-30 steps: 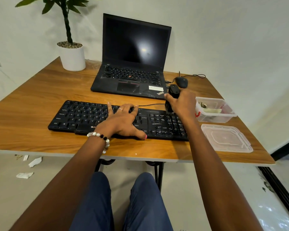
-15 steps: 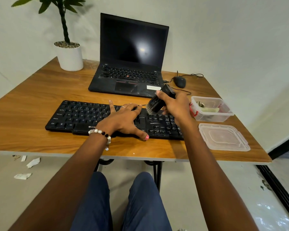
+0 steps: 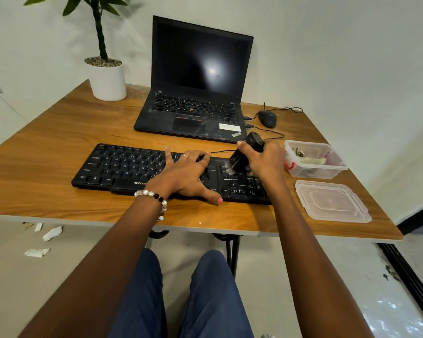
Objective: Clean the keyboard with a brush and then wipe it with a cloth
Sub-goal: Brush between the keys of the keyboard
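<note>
A black full-size keyboard (image 3: 122,167) lies across the front of the wooden table (image 3: 47,147). My left hand (image 3: 188,174) rests flat on its middle keys with fingers spread, thumb near the front edge. My right hand (image 3: 264,159) grips a black brush (image 3: 242,154), tilted with its bristles down on the keys at the keyboard's right part. A clear plastic box (image 3: 327,172) to the right holds a pale cloth-like item (image 3: 313,161) that I cannot identify for sure.
A black laptop (image 3: 195,89) stands open behind the keyboard, with a wired mouse (image 3: 268,118) to its right. A clear lid (image 3: 332,201) lies at the front right corner. A potted plant (image 3: 106,76) sits at the back left. Paper scraps (image 3: 51,232) lie on the floor.
My right hand has swung the brush from the far right of the keyboard leftward, lifted it, then brought the bristles back down on the right-hand keys. My left hand stayed put.
</note>
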